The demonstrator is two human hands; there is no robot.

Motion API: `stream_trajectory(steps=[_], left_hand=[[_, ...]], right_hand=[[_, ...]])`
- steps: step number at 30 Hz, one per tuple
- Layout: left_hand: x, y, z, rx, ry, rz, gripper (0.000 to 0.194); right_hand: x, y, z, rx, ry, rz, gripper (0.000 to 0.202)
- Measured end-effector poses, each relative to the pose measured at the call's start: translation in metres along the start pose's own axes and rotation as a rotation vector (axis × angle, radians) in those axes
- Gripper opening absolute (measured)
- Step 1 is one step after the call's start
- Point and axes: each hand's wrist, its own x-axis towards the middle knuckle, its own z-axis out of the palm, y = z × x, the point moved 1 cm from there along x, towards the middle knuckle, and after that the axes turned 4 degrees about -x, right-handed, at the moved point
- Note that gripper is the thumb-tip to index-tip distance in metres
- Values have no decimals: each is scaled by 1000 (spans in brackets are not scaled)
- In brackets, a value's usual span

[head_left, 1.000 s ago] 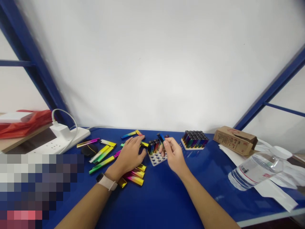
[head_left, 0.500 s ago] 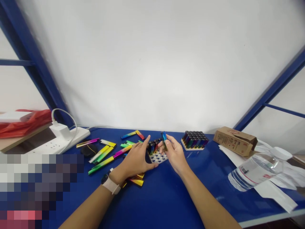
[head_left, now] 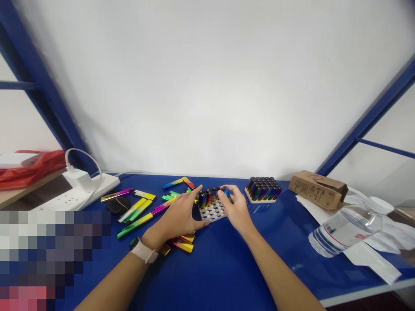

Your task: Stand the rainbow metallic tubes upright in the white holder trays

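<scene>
A white perforated tray [head_left: 212, 212] lies on the blue table, its rear holes filled with upright, shiny, multicoloured lighters [head_left: 207, 198] with black tops; the front holes show bare. My left hand [head_left: 183, 211] spans the tray's left side, thumb at the near corner and fingers toward the back, steadying it. Over the tray's back right, my right hand [head_left: 236, 209] pinches a blue lighter [head_left: 226, 192] between thumb and fingers, upright among the rear row. Its lower end is hidden by the hand. Left of the tray lie several loose lighters [head_left: 138, 224] in green, yellow, pink and red.
A second tray of packed lighters [head_left: 263, 190] stands behind on the right. Further right are a brown carton [head_left: 317, 190], a water bottle [head_left: 346, 229] and white paper [head_left: 372, 261]. A power strip [head_left: 73, 201] with a plugged-in charger and a dark round object [head_left: 118, 205] are on the left.
My right hand has lowered the blue lighter from above the tray to its rear row. My left hand stays at the tray's left side. The whole view has shifted slightly.
</scene>
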Motion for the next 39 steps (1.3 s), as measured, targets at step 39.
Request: stream_trajectory(steps=[39], left_hand=[[0,-7,-2,-15,-55,-9,92]], right_hand=[[13,5,-15,309,-13,291,40]])
